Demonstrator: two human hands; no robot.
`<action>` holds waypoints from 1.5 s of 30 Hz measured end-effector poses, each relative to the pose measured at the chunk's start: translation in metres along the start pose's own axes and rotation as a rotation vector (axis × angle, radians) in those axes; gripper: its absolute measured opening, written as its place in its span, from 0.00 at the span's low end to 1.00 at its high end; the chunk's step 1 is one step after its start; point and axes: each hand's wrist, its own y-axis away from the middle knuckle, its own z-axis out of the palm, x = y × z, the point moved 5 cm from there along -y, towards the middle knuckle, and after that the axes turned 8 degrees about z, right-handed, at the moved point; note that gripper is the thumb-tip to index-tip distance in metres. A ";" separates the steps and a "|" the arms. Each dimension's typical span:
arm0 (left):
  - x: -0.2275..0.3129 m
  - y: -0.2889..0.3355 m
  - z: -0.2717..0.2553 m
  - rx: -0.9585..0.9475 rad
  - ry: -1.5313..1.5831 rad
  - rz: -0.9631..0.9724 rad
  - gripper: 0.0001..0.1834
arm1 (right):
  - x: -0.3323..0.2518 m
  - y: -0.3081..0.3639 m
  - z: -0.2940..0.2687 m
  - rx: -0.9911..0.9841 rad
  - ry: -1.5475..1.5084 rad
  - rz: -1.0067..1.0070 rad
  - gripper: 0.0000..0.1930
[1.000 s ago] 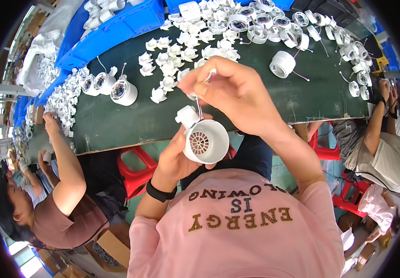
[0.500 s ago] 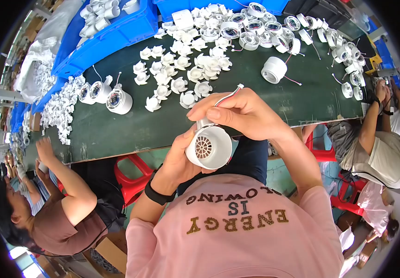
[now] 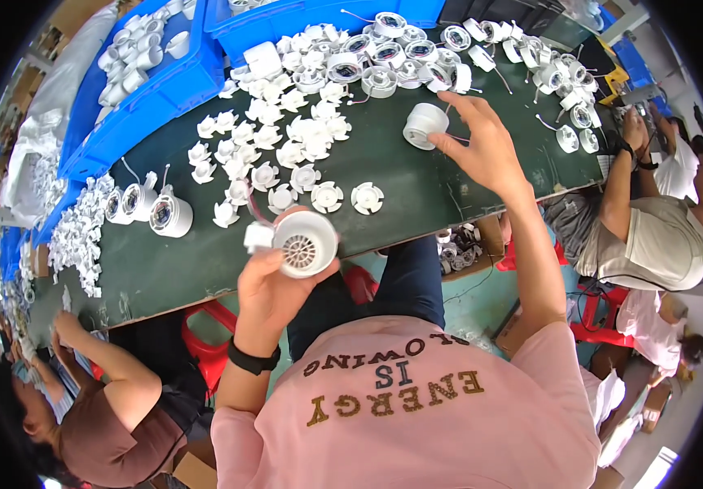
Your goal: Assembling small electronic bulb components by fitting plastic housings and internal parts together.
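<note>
A white cup-shaped plastic housing (image 3: 324, 246) with a round grille inside it rests in my left hand (image 3: 268, 295), over the table's near edge. A small side piece and a wire stick out on its left. Farther off to the right, my right hand (image 3: 486, 151) is open, thumb and fingers spread beside a white round motor unit (image 3: 425, 124). Its thumb is at the unit's near right side; whether it touches cannot be made out. Several white fan impellers (image 3: 327, 196) lie on the table beyond the housing.
Three assembled white housings (image 3: 170, 216) stand at left by a heap of small white parts (image 3: 82, 236). Blue bins (image 3: 156, 90) line the back. Many motor units (image 3: 388, 53) lie at the far right. A person (image 3: 115, 391) sits close on the left; others sit right.
My right hand has let go of the housing and its wire and moved right and away to the motor unit. My left hand still holds the housing, now farther left. The view has shifted.
</note>
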 end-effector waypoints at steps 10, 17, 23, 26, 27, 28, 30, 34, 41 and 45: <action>-0.028 -0.013 0.036 0.026 -0.120 -0.107 0.30 | -0.127 0.023 0.020 -0.358 -0.856 -0.186 0.06; -0.031 -0.013 0.036 0.017 -0.143 -0.057 0.32 | -0.140 0.029 0.007 -0.055 -0.824 -0.366 0.05; -0.019 -0.016 0.048 -0.048 -0.268 0.007 0.28 | -0.130 0.026 0.017 -0.226 -1.085 -0.032 0.05; -0.028 -0.015 0.043 0.040 -0.229 -0.089 0.30 | -0.140 0.036 -0.004 0.046 -0.768 -0.468 0.04; -0.026 -0.017 0.043 0.037 -0.228 -0.091 0.30 | -0.137 0.034 -0.003 0.047 -0.765 -0.467 0.04; -0.026 -0.018 0.046 -0.033 -0.235 -0.107 0.31 | -0.133 0.030 -0.002 0.012 -0.802 -0.452 0.05; -0.028 -0.015 0.053 -0.101 -0.240 -0.120 0.32 | -0.130 0.031 -0.003 -0.027 -0.840 -0.438 0.05; -0.028 -0.016 0.058 -0.049 -0.266 -0.100 0.34 | -0.114 0.043 0.016 -0.458 -1.326 0.298 0.11; -0.042 -0.018 0.052 -0.036 -0.261 -0.175 0.37 | -0.109 0.058 0.024 -0.350 -1.543 0.489 0.11; -0.037 -0.019 0.053 -0.079 -0.239 -0.147 0.38 | -0.111 0.059 0.015 -0.174 -1.378 0.285 0.11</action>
